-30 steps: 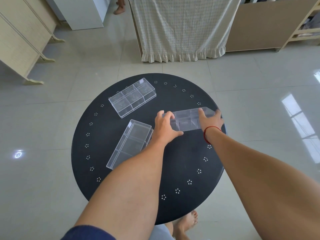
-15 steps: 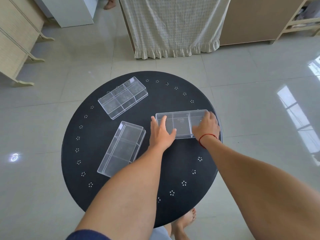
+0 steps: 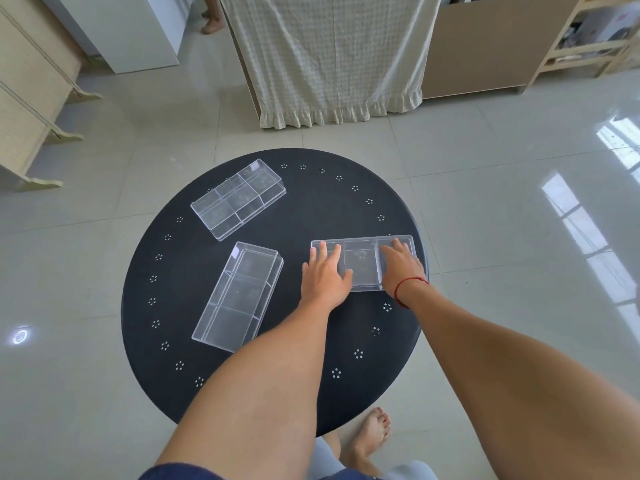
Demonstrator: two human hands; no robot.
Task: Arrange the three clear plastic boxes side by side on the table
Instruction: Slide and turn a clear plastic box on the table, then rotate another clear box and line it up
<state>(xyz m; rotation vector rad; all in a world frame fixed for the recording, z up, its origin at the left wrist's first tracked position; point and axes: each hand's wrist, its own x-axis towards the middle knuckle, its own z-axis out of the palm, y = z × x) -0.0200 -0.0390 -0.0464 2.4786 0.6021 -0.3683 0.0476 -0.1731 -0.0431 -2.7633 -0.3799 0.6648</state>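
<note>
- Clear plastic boxes: I saw the near-left box (image 3: pixel 238 296) lying on the round black table (image 3: pixel 311 209), long axis running roughly away from me; the far-left box (image 3: pixel 239 198) lay diagonal.
- Left hand (image 3: pixel 323 277): flat, fingers spread, pressed on the right box (image 3: pixel 362 263), left end.
- Right hand (image 3: pixel 401 263): flat on its right end; that box lay crosswise, apart from the others.
</note>
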